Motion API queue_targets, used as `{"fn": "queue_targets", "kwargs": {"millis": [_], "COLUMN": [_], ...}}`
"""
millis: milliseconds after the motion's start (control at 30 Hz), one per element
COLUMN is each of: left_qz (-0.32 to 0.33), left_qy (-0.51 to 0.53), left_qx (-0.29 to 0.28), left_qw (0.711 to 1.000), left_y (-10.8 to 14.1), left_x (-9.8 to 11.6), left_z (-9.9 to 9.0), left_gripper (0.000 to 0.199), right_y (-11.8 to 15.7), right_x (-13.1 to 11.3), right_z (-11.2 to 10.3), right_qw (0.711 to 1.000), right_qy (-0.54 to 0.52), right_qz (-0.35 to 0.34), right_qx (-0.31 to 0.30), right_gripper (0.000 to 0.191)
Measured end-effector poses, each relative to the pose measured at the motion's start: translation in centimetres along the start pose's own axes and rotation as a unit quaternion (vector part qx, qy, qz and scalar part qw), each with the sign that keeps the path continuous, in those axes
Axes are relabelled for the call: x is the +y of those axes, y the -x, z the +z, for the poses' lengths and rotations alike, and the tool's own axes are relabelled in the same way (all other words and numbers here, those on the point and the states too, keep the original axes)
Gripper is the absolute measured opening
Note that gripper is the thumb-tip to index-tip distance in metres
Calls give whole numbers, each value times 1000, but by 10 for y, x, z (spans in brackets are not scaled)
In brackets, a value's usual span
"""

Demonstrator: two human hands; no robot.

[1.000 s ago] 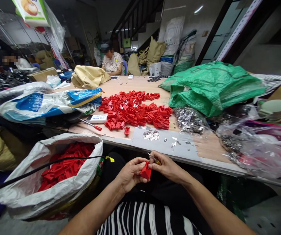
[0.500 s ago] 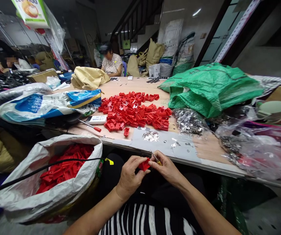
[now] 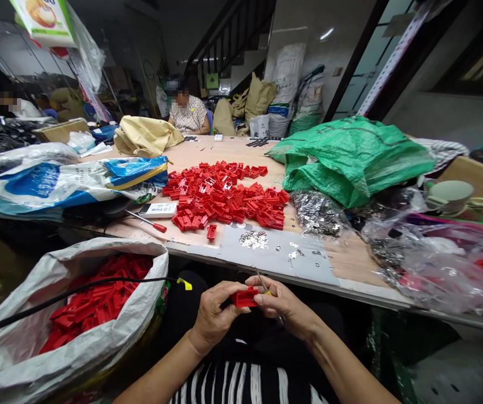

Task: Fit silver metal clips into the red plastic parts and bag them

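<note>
My left hand [image 3: 210, 315] is closed, pinching a small red plastic housing [image 3: 245, 298] between thumb and fingers above my lap. Against the housing's right end rest the fingertips of my right hand [image 3: 288, 307]. That hand is closed around a slim metal tool with a yellow handle [image 3: 268, 292]; its thin shaft points up and away, and its exact kind is unclear. In front lies a grey mat [image 3: 235, 253] bearing a heap of small silvery metal pieces [image 3: 254, 239]. Behind it spreads a large pile of red plastic housings [image 3: 224, 196], with one loose housing [image 3: 212, 232] nearer the edge.
An open white sack [image 3: 140, 336] of red housings stands at left, crossed by a black cable [image 3: 98, 282]. A red-handled screwdriver [image 3: 159, 228] lies beside a white box [image 3: 157, 210]. Green sacking [image 3: 351, 157] and clear bags [image 3: 447, 275] occupy the right. Another person [image 3: 188, 112] sits opposite.
Both hands have come slightly lower and to the left in the picture. The red housing is turned so its long side shows more. The whole view has shifted a little.
</note>
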State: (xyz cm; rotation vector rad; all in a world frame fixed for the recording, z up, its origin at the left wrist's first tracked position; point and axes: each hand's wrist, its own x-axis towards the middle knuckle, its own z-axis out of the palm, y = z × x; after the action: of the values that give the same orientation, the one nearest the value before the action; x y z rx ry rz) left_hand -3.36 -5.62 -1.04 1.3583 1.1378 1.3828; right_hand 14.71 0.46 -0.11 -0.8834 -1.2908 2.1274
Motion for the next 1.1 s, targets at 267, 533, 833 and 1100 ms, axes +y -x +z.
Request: {"fn": "queue_targets", "kwargs": {"millis": [267,533,833,1100], "left_qz": [-131,-182,-181,-147], "left_qy": [184,221,205,207], "left_qx": [94,105,111,115], "left_qw": [970,952,956,960], "left_y": [-13,-18,-21,-28], "left_x": [-31,-30,-38,-38], "left_z": [0,-5,-9,-7], "left_gripper": [33,35,33,43], "right_y": [-29,-84,-98,-92], "right_x": [-14,-37,-38,-31], "right_z": [-19,-50,-49,-50], "right_qw": [969,735,719,760], "right_qy": [235,635,657,589], "right_qz": [-58,-122,-110,-170], "right_qx": [57,203,199,214], "right_gripper": [35,13,5,5]}}
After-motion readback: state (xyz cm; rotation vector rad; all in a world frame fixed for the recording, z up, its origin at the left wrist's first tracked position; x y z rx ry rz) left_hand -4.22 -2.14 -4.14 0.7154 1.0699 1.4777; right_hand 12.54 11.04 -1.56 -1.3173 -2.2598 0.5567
